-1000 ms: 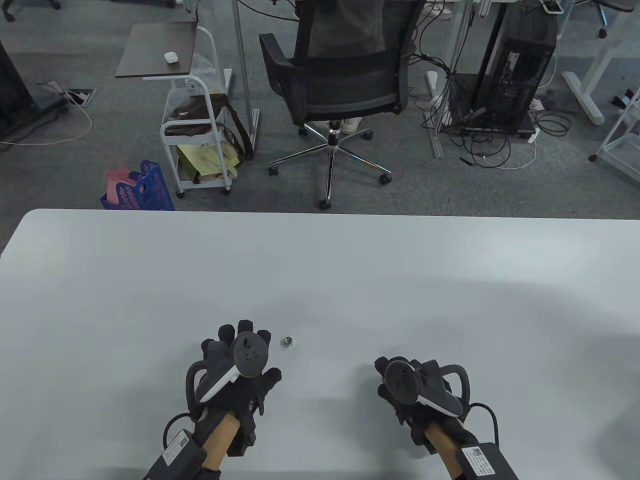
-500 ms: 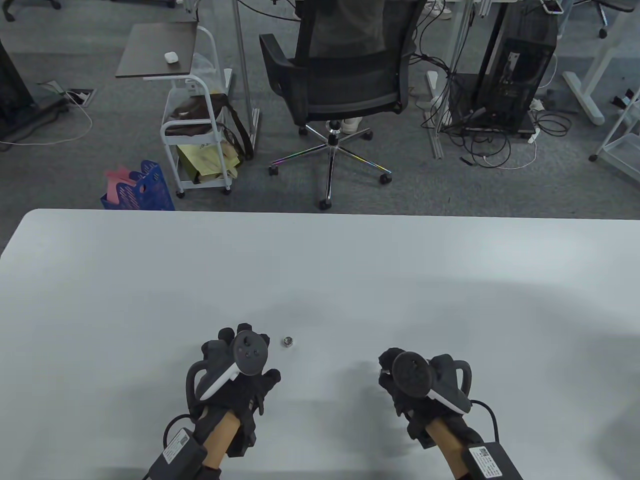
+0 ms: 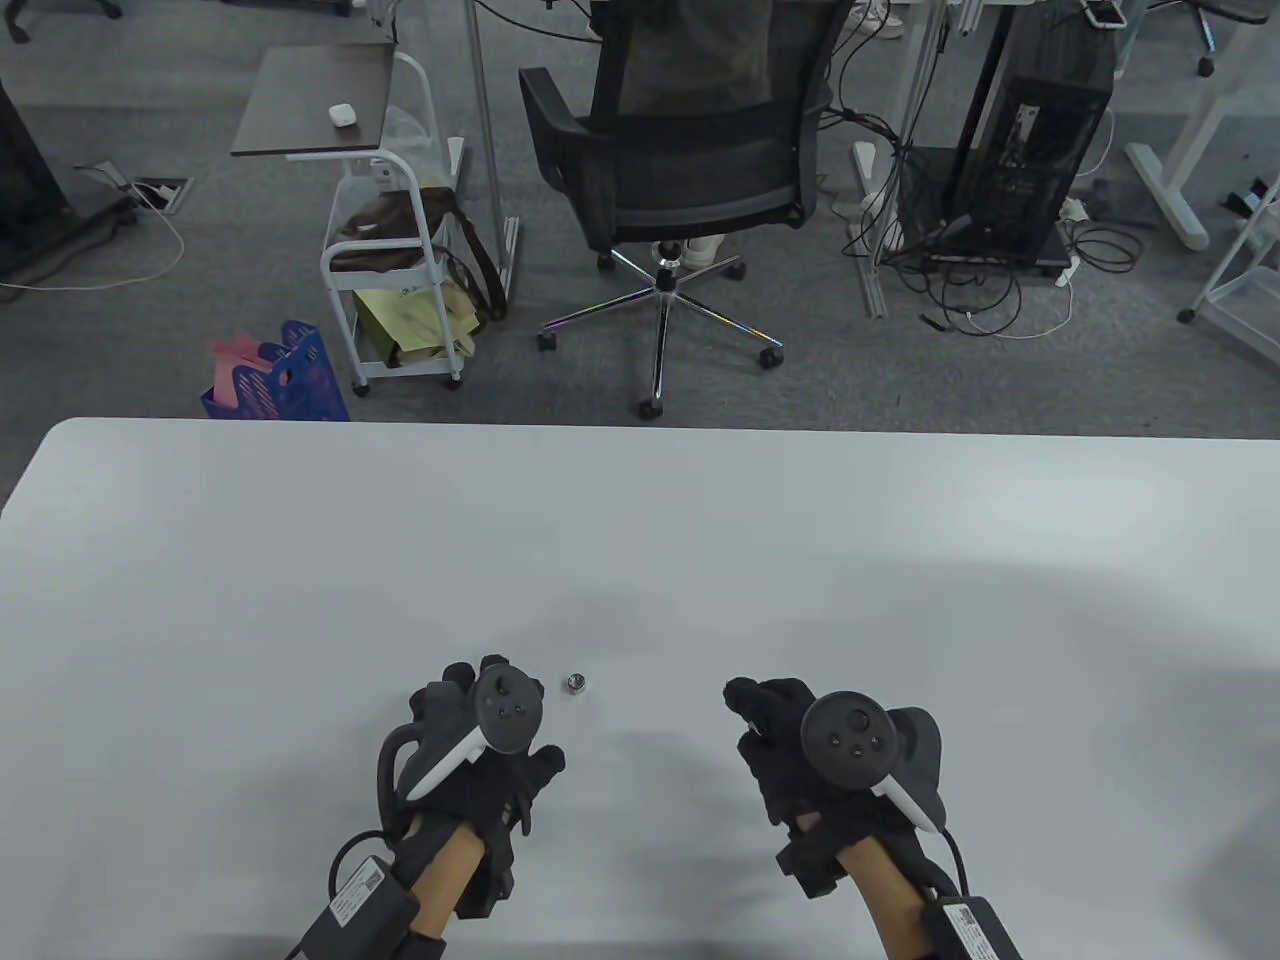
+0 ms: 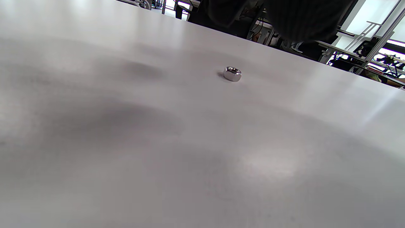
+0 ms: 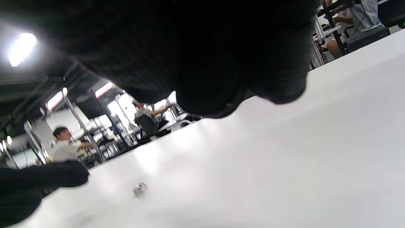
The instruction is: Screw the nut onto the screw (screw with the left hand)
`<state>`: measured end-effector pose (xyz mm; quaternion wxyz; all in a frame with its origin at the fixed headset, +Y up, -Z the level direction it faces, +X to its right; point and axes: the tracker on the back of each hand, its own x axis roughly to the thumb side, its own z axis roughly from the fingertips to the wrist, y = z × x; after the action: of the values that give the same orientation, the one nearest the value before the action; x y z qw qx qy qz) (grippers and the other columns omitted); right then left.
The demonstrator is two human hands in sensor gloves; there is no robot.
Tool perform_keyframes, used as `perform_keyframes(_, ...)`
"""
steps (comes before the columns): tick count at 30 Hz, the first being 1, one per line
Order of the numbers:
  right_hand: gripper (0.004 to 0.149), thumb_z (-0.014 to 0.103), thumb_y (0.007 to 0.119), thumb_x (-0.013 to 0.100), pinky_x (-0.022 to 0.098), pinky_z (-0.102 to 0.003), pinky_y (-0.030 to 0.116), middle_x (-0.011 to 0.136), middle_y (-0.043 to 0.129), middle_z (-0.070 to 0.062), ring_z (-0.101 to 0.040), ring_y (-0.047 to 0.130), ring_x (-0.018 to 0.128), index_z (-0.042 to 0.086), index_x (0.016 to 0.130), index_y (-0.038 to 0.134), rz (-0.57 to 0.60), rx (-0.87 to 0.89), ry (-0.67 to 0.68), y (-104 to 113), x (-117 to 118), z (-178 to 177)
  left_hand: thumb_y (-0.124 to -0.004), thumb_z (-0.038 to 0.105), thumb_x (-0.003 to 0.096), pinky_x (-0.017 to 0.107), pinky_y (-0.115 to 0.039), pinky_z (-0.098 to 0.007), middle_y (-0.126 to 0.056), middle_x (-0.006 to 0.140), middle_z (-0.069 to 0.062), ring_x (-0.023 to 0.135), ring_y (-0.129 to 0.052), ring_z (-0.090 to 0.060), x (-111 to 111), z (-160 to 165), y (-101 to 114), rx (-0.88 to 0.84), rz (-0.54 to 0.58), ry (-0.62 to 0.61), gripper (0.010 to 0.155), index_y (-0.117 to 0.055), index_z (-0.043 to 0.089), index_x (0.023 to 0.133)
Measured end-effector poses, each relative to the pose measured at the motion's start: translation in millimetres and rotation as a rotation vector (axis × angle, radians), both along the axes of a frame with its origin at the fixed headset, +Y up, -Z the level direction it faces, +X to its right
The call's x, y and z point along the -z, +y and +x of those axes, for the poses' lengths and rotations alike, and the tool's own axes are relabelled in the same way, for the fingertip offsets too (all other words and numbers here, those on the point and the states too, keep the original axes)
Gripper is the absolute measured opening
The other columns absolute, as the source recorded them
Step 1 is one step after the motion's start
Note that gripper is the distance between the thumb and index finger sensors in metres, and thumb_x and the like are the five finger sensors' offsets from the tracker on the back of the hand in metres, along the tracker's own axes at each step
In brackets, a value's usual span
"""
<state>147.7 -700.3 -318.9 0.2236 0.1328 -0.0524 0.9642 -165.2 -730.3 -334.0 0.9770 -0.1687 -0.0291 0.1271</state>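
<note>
- Nut first: small shiny silver hex nut (image 3: pixel 575 684) is lying flat on the pale grey-white desk (image 3: pixel 640 540), hole facing up, nothing touching it. Same nut (image 4: pixel 232 73) is dead obvious in the left wrist view, sitting alone on bare desk with a little shadow beside it.
- Left hand (image 3: pixel 470 745) in its black sensor glove is low on the near part of the desk, just left of the nut and a bit closer to the person. Fingers point away from the person, with the fingertips close to the nut but apart from it. Honestly can't tell whether the fingers are curled around anything, since the round dark grey tracker (image 3: pixel 502 708) strapped on the back covers most of them.
- Right hand (image 3: pixel 800 745), also in a black glove, is well to the right of the nut, with one finger poking out toward the left. Can't tell how the rest of its fingers lie either; its tracker (image 3: pixel 848 738) is in the way.
- Right wrist view is mostly a dark glove blob up top, with the nut (image 5: pixel 140 188) tiny and blurry down on the desk.
- Couldn't spot the screw in any view, so no idea where it is.
- Behind the desk: black mesh office chair (image 3: pixel 690 150) on a chrome star base, grey carpet under it.
</note>
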Motion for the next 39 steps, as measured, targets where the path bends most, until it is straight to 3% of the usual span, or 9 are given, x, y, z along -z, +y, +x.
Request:
perform_keyframes(3, 0.057, 0.028, 0.096, 0.033, 0.040, -0.039, 0.099, 0.077, 0.095, -0.008, -0.019, 0.111, 0.042, 0.016, 0.087, 0.080, 0.017, -0.052, -0.019, -2, -1, 1, -0.070, 0.053, 0.0385, 0.074, -0.015, -0.070, -0.022, 0.121, -0.010, 0.112, -0.019, -0.049, 0, 2, -3, -0.001, -0.019, -0.005, 0.081, -0.048, 0.025, 0.111)
perform_keyframes(4, 0.026, 0.014, 0.093, 0.062, 0.038, -0.039, 0.100, 0.075, 0.096, -0.008, -0.018, 0.112, 0.040, 0.017, 0.085, 0.080, 0.031, -0.065, -0.030, -2, -1, 1, -0.070, 0.053, 0.0385, 0.074, -0.016, -0.070, -0.022, 0.121, -0.010, 0.112, -0.020, -0.049, 0, 2, -4, -0.002, -0.023, -0.007, 0.081, -0.048, 0.025, 0.111)
perform_keyframes(5, 0.017, 0.014, 0.090, 0.067, 0.037, -0.039, 0.100, 0.074, 0.097, -0.008, -0.018, 0.112, 0.039, 0.018, 0.081, 0.082, 0.039, -0.077, -0.036, -2, -1, 2, -0.070, 0.053, 0.0384, 0.074, -0.016, -0.070, -0.023, 0.121, -0.011, 0.112, -0.020, -0.049, 0, 3, -5, 0.001, -0.028, -0.010, 0.081, -0.048, 0.025, 0.111)
perform_keyframes(6, 0.047, 0.031, 0.095, 0.035, 0.037, -0.039, 0.100, 0.074, 0.097, -0.007, -0.017, 0.112, 0.038, 0.018, 0.079, 0.083, 0.050, -0.094, -0.045, -3, -1, 2, -0.070, 0.053, 0.0386, 0.075, -0.017, -0.070, -0.023, 0.121, -0.011, 0.112, -0.020, -0.049, 0, 5, -6, 0.004, -0.032, -0.014, 0.081, -0.048, 0.024, 0.111)
perform_keyframes(12, 0.056, 0.028, 0.085, 0.042, 0.043, -0.044, 0.093, 0.082, 0.087, -0.010, -0.021, 0.104, 0.046, 0.016, 0.095, 0.069, 0.051, -0.100, -0.070, -5, -3, 7, -0.071, 0.052, 0.0387, 0.075, -0.028, -0.071, -0.034, 0.120, -0.016, 0.110, -0.034, -0.054, 10, 22, -5, 0.012, 0.021, -0.014, 0.081, -0.049, 0.021, 0.110)
perform_keyframes(23, 0.058, 0.032, 0.092, 0.032, 0.038, -0.042, 0.099, 0.073, 0.098, -0.008, -0.018, 0.111, 0.037, 0.015, 0.086, 0.082, 0.052, -0.080, -0.076, -5, -1, 10, -0.083, 0.031, 0.0404, 0.053, -0.073, -0.058, -0.075, 0.104, -0.012, 0.081, -0.083, -0.048, 78, 78, -24, 0.259, 0.058, -0.025, 0.061, -0.071, 0.024, 0.100)
perform_keyframes(30, 0.054, 0.035, 0.097, 0.028, 0.033, -0.039, 0.103, 0.066, 0.103, -0.004, -0.015, 0.116, 0.032, 0.017, 0.078, 0.087, 0.070, -0.039, -0.096, -2, -1, 13, -0.087, 0.028, 0.0371, 0.037, -0.088, -0.045, -0.091, 0.084, -0.017, 0.052, -0.101, -0.037, 80, 95, -28, 0.450, 0.141, -0.060, 0.050, -0.081, 0.018, 0.086)
perform_keyframes(35, 0.050, 0.034, 0.096, 0.030, 0.033, -0.039, 0.103, 0.068, 0.102, -0.007, -0.016, 0.116, 0.034, 0.018, 0.077, 0.089, 0.108, -0.004, -0.103, 1, -4, 15, -0.086, 0.029, 0.0366, 0.034, -0.088, -0.049, -0.095, 0.078, -0.019, 0.044, -0.103, -0.035, 78, 91, -25, 0.409, 0.127, -0.020, 0.048, -0.084, 0.015, 0.083)
perform_keyframes(39, 0.048, 0.033, 0.097, 0.031, 0.037, -0.038, 0.103, 0.072, 0.099, -0.009, -0.017, 0.115, 0.039, 0.018, 0.077, 0.093, 0.097, 0.065, -0.096, 2, -5, 16, -0.083, 0.029, 0.0378, 0.035, -0.086, -0.051, -0.091, 0.079, -0.021, 0.045, -0.101, -0.036, 64, 84, -4, 0.196, 0.153, -0.009, 0.049, -0.081, 0.014, 0.085)
